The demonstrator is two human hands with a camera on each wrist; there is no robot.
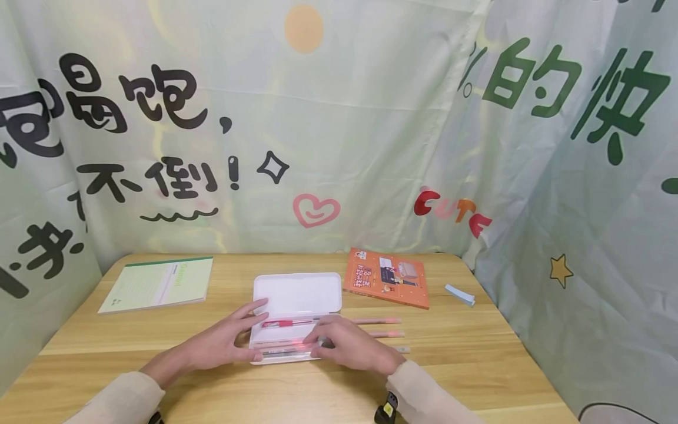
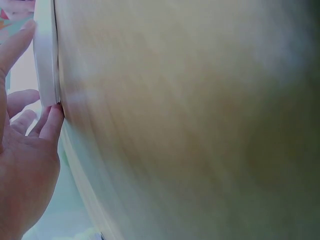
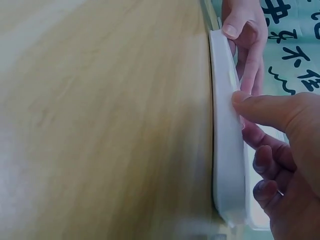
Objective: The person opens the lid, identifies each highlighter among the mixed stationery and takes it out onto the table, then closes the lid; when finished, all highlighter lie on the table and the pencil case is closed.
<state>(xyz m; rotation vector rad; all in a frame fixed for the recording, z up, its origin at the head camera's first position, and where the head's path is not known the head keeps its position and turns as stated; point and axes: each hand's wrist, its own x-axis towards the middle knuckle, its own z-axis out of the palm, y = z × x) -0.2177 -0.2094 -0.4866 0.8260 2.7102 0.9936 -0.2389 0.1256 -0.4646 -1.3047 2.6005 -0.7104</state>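
Note:
A white pencil case lies with its lid open toward the back. Inside it are a red-gripped pen, a pink pen and a clear pen with a dark refill. My left hand grips the left end, its thumb at the near corner and its fingers spread toward the hinge. Over the right part of the tray is my right hand. Its thumb rests on the near wall, and its curled fingers reach inside by the pens. The wall hides the index fingertip, so whether a pen is pinched cannot be seen.
Several pens lie on the wooden table right of the case, partly behind my right hand. A green notebook lies back left, an orange book back right. A light blue strip is near the right edge; printed curtains surround the table.

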